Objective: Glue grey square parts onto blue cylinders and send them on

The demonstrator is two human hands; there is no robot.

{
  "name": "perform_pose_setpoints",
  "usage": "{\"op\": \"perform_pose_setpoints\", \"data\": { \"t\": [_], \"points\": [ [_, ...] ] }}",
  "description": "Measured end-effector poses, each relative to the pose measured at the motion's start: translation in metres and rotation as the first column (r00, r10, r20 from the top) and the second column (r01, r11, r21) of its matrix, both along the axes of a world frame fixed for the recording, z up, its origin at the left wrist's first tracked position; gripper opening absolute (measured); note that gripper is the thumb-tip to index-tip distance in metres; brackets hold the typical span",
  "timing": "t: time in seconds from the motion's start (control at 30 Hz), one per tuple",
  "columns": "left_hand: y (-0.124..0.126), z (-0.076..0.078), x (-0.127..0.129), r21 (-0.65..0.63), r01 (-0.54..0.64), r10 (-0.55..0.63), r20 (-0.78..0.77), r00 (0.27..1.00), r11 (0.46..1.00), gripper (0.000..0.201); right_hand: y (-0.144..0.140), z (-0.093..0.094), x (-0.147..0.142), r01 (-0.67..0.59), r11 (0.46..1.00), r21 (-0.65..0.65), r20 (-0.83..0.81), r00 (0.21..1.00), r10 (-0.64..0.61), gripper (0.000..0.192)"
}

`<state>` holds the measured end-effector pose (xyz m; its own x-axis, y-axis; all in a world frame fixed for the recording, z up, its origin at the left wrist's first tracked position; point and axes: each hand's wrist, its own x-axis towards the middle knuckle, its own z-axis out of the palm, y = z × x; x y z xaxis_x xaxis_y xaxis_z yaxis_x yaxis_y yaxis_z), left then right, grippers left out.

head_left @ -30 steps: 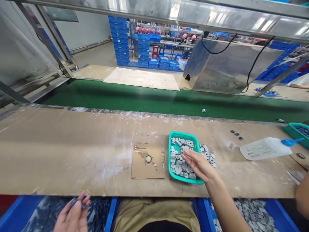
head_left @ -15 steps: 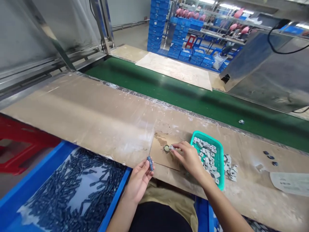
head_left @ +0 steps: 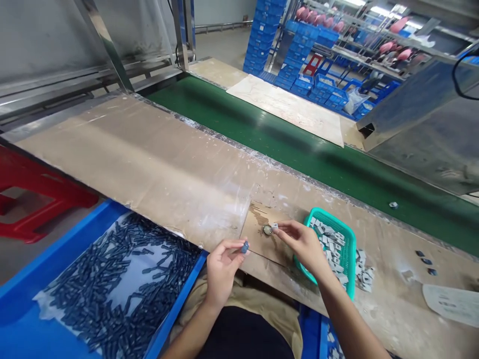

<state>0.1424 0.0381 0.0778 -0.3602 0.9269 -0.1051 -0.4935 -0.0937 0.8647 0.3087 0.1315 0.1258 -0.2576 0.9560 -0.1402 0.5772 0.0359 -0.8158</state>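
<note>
Low centre, I see my left hand (head_left: 221,267) pinching a small dark-blue cylindrical piece (head_left: 244,247). My right hand (head_left: 304,244) pinches a tiny grey chip (head_left: 275,226) beside a round metal disc (head_left: 267,230) on the scuffed cardboard-covered desk (head_left: 168,169), by a green mesh basket (head_left: 350,249).

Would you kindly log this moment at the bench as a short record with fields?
left hand: left hand pinches a small dark blue part at its fingertips, over the bench edge
right hand: right hand holds a small grey piece beside the round metal disc
disc support: cardboard pad on the workbench
grey stock: green basket of grey pieces, more spilled beside it
blue stock: blue bin of dark blue parts, lower left
behind: green conveyor belt
</note>
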Motion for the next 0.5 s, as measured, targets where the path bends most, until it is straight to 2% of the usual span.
{"op": "perform_pose_setpoints", "data": {
  "t": [0.03,0.1,0.17,0.23,0.3,0.37,0.4,0.47,0.5],
  "points": [
    [0.000,0.001,0.000,0.070,-0.039,0.049,-0.149,0.988,0.997,0.010,-0.005,0.007,0.000,0.026,0.994,-0.102,-0.120,0.992,-0.038,0.026],
    [0.001,0.003,-0.001,0.228,-0.049,0.137,-0.388,0.912,0.972,0.014,-0.016,0.021,-0.002,0.015,0.957,-0.291,-0.317,0.942,-0.111,0.027],
    [0.001,0.005,-0.002,0.365,-0.009,0.208,-0.511,0.834,0.931,0.020,-0.027,0.033,-0.005,-0.041,0.901,-0.432,-0.434,0.885,-0.168,0.024],
    [0.001,0.008,-0.002,0.446,0.030,0.251,-0.556,0.793,0.894,0.020,-0.036,0.040,-0.008,-0.092,0.857,-0.507,-0.486,0.852,-0.197,0.021],
    [0.001,0.011,-0.001,0.489,0.048,0.277,-0.568,0.775,0.871,0.016,-0.043,0.044,-0.009,-0.119,0.844,-0.523,-0.492,0.851,-0.185,0.021],
    [0.002,0.016,0.003,0.501,0.041,0.282,-0.551,0.785,0.865,0.016,-0.047,0.044,-0.008,-0.098,0.870,-0.484,-0.467,0.869,-0.162,0.021],
    [0.003,0.018,0.006,0.477,0.019,0.267,-0.524,0.809,0.879,0.017,-0.048,0.043,-0.007,-0.071,0.893,-0.444,-0.448,0.881,-0.153,0.021],
    [0.005,0.023,0.012,0.324,-0.027,0.159,-0.389,0.907,0.946,0.014,-0.051,0.043,-0.004,0.001,0.944,-0.329,-0.407,0.902,-0.142,0.020],
    [0.007,0.026,0.015,0.201,-0.016,0.069,-0.257,0.964,0.979,0.010,-0.052,0.043,-0.003,0.036,0.965,-0.259,-0.385,0.912,-0.138,0.019]
  ]
}}
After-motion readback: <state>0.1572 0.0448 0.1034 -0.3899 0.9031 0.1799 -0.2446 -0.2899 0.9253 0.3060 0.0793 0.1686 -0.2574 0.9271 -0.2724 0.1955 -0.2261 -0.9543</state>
